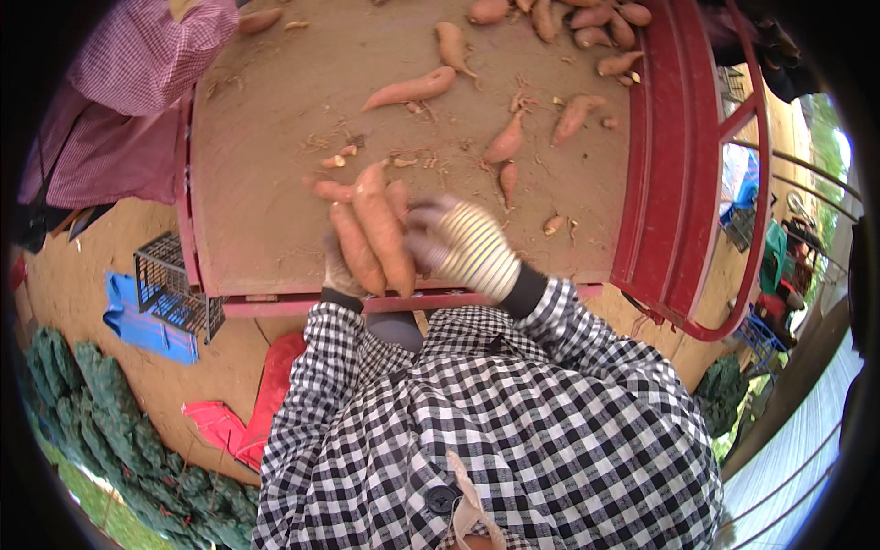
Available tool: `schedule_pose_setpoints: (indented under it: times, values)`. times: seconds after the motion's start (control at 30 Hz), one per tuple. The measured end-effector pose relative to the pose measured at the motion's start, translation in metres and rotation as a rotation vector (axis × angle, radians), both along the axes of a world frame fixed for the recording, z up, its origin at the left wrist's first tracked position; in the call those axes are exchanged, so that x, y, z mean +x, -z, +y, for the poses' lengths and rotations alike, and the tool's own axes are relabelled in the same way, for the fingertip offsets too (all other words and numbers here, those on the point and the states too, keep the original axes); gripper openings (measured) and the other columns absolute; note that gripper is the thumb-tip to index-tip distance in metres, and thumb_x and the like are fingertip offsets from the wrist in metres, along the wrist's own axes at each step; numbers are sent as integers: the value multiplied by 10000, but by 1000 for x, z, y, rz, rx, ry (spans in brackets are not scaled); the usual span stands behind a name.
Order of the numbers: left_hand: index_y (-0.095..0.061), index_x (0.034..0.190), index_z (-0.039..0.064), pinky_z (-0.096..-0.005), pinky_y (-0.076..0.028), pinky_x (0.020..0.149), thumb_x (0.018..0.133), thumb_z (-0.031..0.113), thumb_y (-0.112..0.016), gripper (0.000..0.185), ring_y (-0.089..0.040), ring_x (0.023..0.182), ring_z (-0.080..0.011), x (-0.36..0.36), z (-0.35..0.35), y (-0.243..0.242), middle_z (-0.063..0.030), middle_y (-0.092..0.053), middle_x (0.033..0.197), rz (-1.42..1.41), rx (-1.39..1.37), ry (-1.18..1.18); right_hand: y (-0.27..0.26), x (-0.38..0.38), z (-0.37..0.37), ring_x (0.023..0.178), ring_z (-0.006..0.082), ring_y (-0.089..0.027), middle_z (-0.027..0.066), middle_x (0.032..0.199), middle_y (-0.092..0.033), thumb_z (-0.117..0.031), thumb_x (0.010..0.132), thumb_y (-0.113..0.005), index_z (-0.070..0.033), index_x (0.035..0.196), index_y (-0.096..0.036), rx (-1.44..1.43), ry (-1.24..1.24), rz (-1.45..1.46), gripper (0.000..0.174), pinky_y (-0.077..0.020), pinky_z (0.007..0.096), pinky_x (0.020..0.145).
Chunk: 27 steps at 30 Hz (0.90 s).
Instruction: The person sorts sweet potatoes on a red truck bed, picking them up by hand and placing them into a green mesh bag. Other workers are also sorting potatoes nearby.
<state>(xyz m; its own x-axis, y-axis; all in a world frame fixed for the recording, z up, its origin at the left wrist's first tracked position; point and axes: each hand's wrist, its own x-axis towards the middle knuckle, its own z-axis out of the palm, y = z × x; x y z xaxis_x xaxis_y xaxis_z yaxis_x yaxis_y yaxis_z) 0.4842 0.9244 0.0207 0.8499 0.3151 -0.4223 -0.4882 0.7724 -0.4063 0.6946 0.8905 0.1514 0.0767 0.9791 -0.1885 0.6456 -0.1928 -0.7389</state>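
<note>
Several sweet potatoes [378,220] are bunched together over the near edge of a red-sided cart bed [261,158]. Under and behind the bunch, my left hand [342,269] in a light glove is closed on them, its fingers mostly hidden. My right hand [464,240], in a yellow-and-grey striped glove, is at the right side of the bunch, fingers bent and blurred; whether it grips one I cannot tell. Farther in lie a long sweet potato [412,88], a curved one [452,47] and a tapered one [507,141], among broken tips and thin roots.
More sweet potatoes [591,17] are heaped at the far right, beside the cart's red metal side [667,158]. A person in a pink checked sleeve [148,62] stands at the far left. Below are a black plastic crate [165,275], a blue sheet [148,330] and filled green mesh sacks [110,392].
</note>
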Motion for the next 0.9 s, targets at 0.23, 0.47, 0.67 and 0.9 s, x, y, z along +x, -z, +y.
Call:
schedule_pose_setpoints:
  times: [0.23, 0.47, 0.67, 0.9]
  values:
    - [-484, 1308, 17, -400, -453, 922, 981, 268, -513, 413, -540, 1086, -267, 20, 6, -72, -143, -508, 1312, -1470, -1816, -49, 133, 146, 46, 1228, 360, -545, 237, 1336, -525, -451, 789, -736, 20, 1363, -452, -812, 601, -507, 795, -484, 421, 1002]
    - [-490, 1127, -157, -456, -517, 681, 889, 33, -612, 329, -589, 844, -328, 31, 4, -99, -272, -587, 1079, -1446, -2266, -24, 183, 170, 22, 1090, 301, -580, 163, 1255, -561, -231, 780, -746, 19, 1182, -573, -393, 957, 764, 504, -476, 406, 966]
    - [-421, 1214, -154, -475, -535, 808, 913, 69, -601, 416, -618, 848, -347, 40, 12, -133, -275, -588, 1095, -1704, -2021, 109, 148, 187, 95, 843, 261, -644, 110, 942, -673, -170, 845, -673, -33, 1084, -653, -164, 701, 627, 276, -520, 383, 792]
    - [-390, 1237, -176, -479, -500, 944, 939, 57, -575, 421, -658, 880, -341, 36, 25, -126, -293, -587, 1107, -1681, -1850, 109, 172, 188, 252, 1058, 357, -636, 161, 1271, -603, -398, 862, -653, -120, 1296, -564, -467, 174, -561, 523, -521, 459, 889]
